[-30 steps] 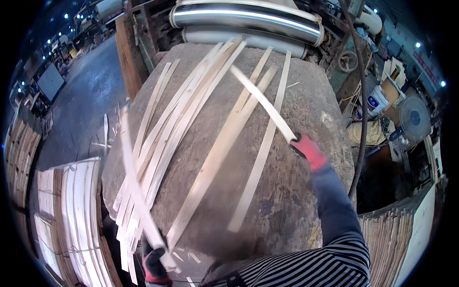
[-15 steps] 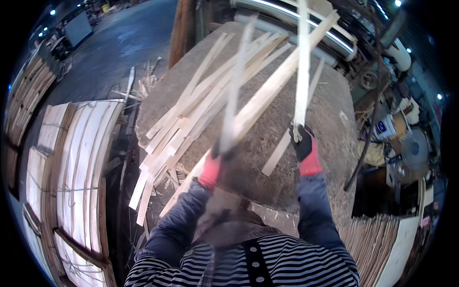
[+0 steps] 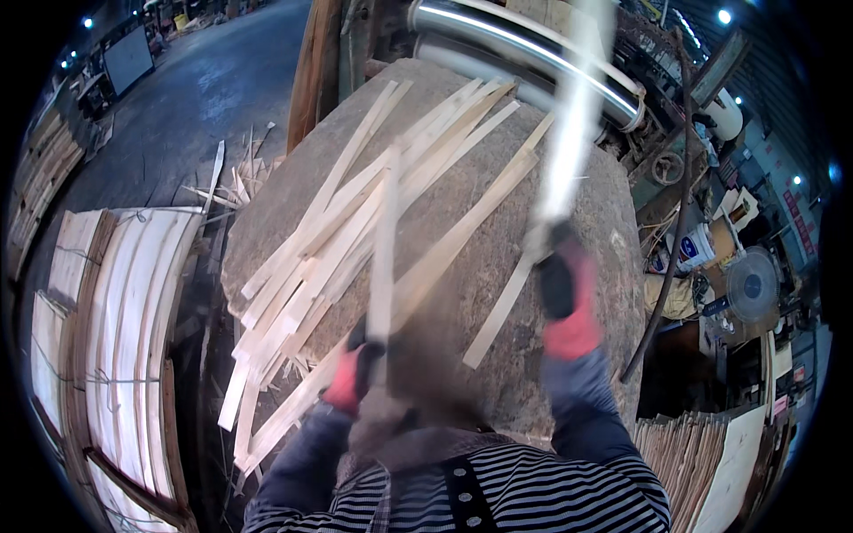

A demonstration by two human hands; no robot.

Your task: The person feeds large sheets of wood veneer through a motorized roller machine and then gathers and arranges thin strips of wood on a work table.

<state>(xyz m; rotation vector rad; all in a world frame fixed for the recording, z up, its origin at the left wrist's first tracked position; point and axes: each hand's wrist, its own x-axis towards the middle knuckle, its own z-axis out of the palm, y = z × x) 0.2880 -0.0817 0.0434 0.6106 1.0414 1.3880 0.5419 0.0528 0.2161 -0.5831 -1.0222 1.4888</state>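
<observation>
My left hand [image 3: 355,369], in a black and red glove, is closed around the lower end of a narrow wood strip [image 3: 384,240] that points away from me. My right hand [image 3: 567,284], gloved alike and blurred, grips the near end of another pale strip [image 3: 577,124], smeared by motion and reaching toward the rollers. Between my hands a longer wood strip [image 3: 475,218] lies slantwise on the worn brown tabletop [image 3: 609,213]. A short strip [image 3: 498,311] rests just left of my right hand. Several loose strips [image 3: 355,222] overlap in a pile to the left.
Shiny metal rollers [image 3: 524,53] stand at the table's far edge. Tied stacks of wood sheets [image 3: 133,338] are at the left, and upright thin sheets [image 3: 684,462] at the lower right. A dark rod [image 3: 671,266] leans along the right side, near a white bucket [image 3: 697,247].
My left hand has come nearer to me and leftward with its strip. My right hand is slightly lower, its strip now more blurred and tilted right. The whole view has shifted a little.
</observation>
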